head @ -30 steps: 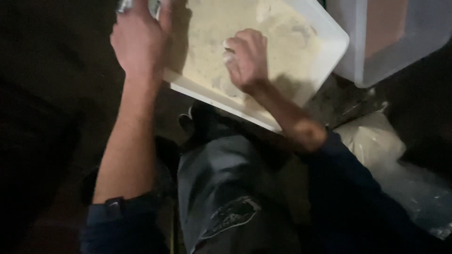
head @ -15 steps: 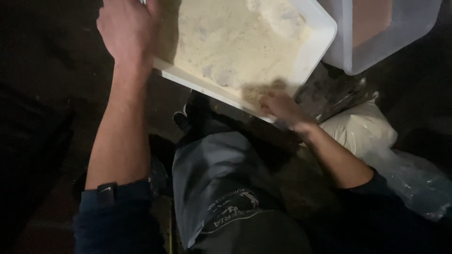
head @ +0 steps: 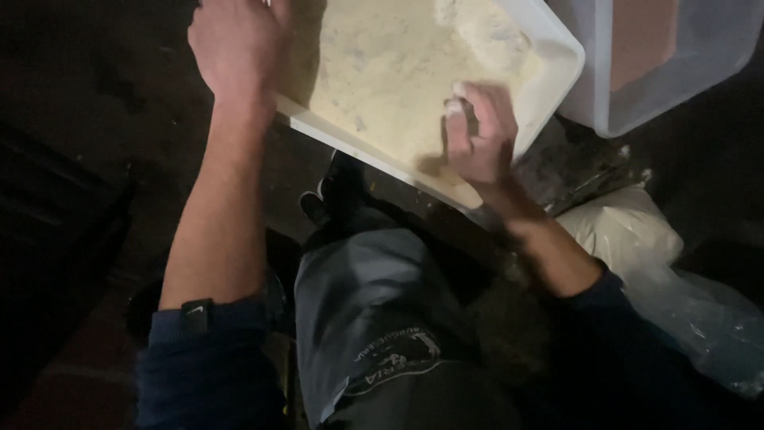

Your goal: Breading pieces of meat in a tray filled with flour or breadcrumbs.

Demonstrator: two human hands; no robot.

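Observation:
A white rectangular tray (head: 557, 80) holds a layer of pale flour-like powder (head: 390, 64). My left hand (head: 235, 48) grips the tray's left edge and steadies it. My right hand (head: 477, 139) rests inside the tray near its front right corner, fingers curled and dusted with powder, pressing into the layer. A small heap of powder (head: 485, 28) lies at the tray's far right.
A translucent plastic bin (head: 660, 64) stands right of the tray. A plastic bag with white powder (head: 629, 239) lies at the lower right. My knee in grey trousers (head: 374, 302) and a dark shoe (head: 334, 195) are below the tray. The floor is dark.
My right hand has moved from the tray's front edge up into the powder. The left hand has kept its hold on the tray's left edge.

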